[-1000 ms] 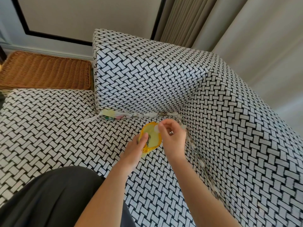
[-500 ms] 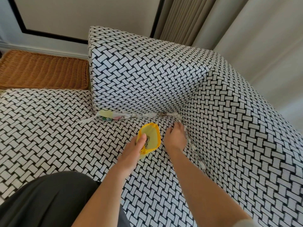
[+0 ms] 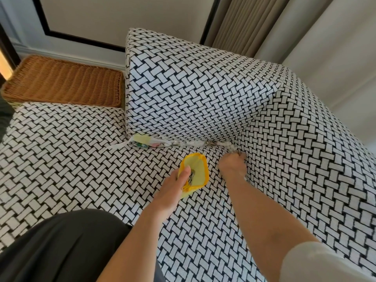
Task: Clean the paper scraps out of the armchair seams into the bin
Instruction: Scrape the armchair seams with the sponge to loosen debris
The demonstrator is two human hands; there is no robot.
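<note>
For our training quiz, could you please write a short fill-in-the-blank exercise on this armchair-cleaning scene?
1. The left hand holds a small plastic bin coloured ____.
2. The right hand digs into the corner ____ of the black-and-white woven-pattern armchair, where paper scraps lie wedged.
3. The flat wicker basket beside the armchair is ____.
Missing words: yellow; seam; brown.

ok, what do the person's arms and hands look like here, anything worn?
Both forearms are bare; the left hand and right hand show no gloves or wristwear. A pale, off-white sleeve covers the right upper arm at the frame's lower corner; no sleeve shows on the left arm.
</note>
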